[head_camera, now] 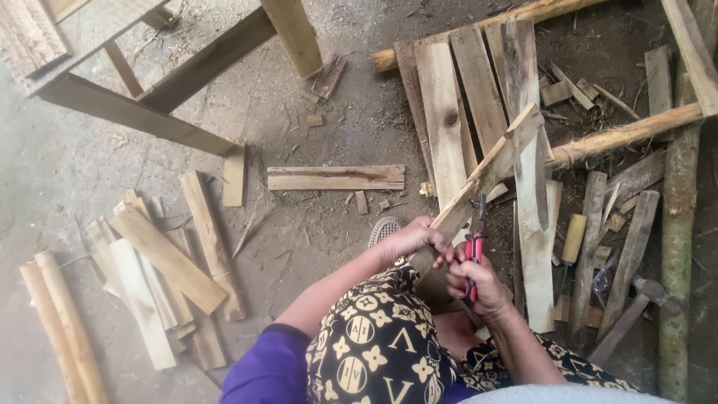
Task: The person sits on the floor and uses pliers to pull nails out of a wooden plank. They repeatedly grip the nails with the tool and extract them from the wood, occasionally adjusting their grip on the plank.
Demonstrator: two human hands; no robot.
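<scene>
Bare dusty ground (314,135) fills the frame, littered with wood chips and offcuts. At centre right, a slat (490,170) slants from the person's lap up toward the upper right, its far end lying over a row of planks (456,105). The left hand (415,239) grips the near end of the slat, fingers curled over its edge. Just beside it, the right hand (473,283) is clenched around the red handles of pliers (474,238), whose dark nose points up and meets the slat; whether the nose is biting anything is too small to tell. A hammer (632,314) lies at lower right among more boards, near a thick green pole (677,247). A short board (336,177) lies alone at centre. At lower left sits a heap of pale slats (161,262), with a wooden frame (134,112) at upper left.
</scene>
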